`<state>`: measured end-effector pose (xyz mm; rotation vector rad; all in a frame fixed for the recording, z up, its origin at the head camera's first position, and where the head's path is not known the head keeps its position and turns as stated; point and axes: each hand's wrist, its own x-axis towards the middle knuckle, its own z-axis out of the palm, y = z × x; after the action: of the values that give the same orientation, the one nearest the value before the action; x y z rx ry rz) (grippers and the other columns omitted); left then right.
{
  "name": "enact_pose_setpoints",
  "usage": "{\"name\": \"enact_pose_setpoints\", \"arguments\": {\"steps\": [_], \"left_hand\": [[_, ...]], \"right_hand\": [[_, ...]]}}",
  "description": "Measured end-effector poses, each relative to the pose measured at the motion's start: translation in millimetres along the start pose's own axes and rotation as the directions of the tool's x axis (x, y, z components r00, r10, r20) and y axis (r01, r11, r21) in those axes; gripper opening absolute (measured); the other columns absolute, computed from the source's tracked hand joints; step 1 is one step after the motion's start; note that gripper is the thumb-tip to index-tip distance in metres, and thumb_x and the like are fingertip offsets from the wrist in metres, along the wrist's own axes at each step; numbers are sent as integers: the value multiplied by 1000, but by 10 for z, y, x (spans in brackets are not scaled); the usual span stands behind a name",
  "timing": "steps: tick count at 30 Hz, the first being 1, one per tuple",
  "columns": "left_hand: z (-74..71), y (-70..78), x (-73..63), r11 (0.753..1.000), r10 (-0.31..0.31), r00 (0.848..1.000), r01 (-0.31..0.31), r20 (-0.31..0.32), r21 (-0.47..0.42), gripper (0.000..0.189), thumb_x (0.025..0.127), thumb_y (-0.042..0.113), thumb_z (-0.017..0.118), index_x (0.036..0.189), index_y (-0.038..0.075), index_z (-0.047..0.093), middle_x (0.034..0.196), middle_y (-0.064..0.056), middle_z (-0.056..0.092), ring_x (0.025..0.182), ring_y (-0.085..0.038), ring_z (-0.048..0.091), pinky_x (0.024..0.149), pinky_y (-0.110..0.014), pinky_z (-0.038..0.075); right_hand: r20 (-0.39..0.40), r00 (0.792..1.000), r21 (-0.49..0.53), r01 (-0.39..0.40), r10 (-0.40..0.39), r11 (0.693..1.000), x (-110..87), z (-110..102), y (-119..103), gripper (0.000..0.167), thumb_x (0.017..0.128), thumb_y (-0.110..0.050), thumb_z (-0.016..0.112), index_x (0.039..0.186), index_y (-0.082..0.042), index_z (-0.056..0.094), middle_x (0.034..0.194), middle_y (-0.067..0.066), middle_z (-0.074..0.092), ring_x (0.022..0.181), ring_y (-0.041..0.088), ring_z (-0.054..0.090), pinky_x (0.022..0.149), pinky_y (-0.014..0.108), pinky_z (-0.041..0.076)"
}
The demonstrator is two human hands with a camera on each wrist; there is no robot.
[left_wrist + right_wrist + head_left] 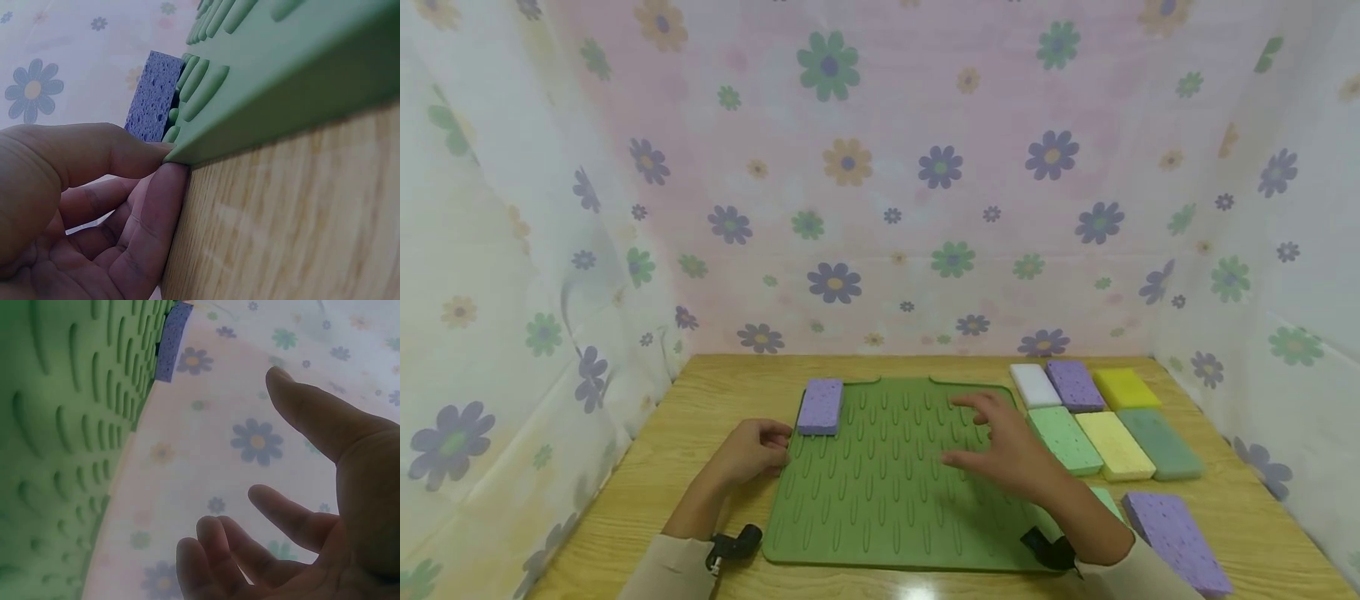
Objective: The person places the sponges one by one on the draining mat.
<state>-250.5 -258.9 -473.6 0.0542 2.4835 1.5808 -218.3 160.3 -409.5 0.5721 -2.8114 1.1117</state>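
Note:
A green ridged silicone mat [880, 483] lies on the wooden table, with one purple sponge [821, 407] on its far left corner. At the mat's left edge, my left hand [749, 452] pinches the rim between thumb and fingers; the left wrist view shows the thumb [125, 153] at the edge. The purple sponge [154, 97] appears just beyond those fingertips. My right hand [1011, 450] hovers over the right half of the mat, thumb and fingers spread apart and holding nothing. In the right wrist view the same hand [325, 506] has its fingers loosely bent.
Right of the mat lie several sponges: white [1035, 386], purple [1075, 386], yellow [1126, 389], light green [1065, 440], pale yellow [1115, 446] and teal [1161, 444]. Nearer, a large purple sponge [1180, 537] lies beside a partly hidden green one [1107, 502]. Flowered curtains [880, 208] enclose the table.

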Motion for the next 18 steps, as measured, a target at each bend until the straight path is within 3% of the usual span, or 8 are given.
{"name": "enact_pose_setpoints", "arguments": {"steps": [11,18], "left_hand": [[1,-17,26,1000,-16,1000,16,3,-1,46,86,-2,73,130,-9,63,107,-16,64,92,-23,63,73,-38,63],[8,-30,28,1000,-19,1000,19,-4,3,46,86,-2,74,130,-9,63,107,-16,64,91,-23,63,72,-38,63]], "right_hand": [[-12,1000,-18,16,-16,1000,-145,-160,233,73,79,-41,91,142,-26,57,144,2,56,119,30,62,92,52,58],[11,999,-43,52,-51,998,-293,-260,389,74,76,-50,90,140,-29,58,138,-3,57,122,31,62,95,53,57]]}}
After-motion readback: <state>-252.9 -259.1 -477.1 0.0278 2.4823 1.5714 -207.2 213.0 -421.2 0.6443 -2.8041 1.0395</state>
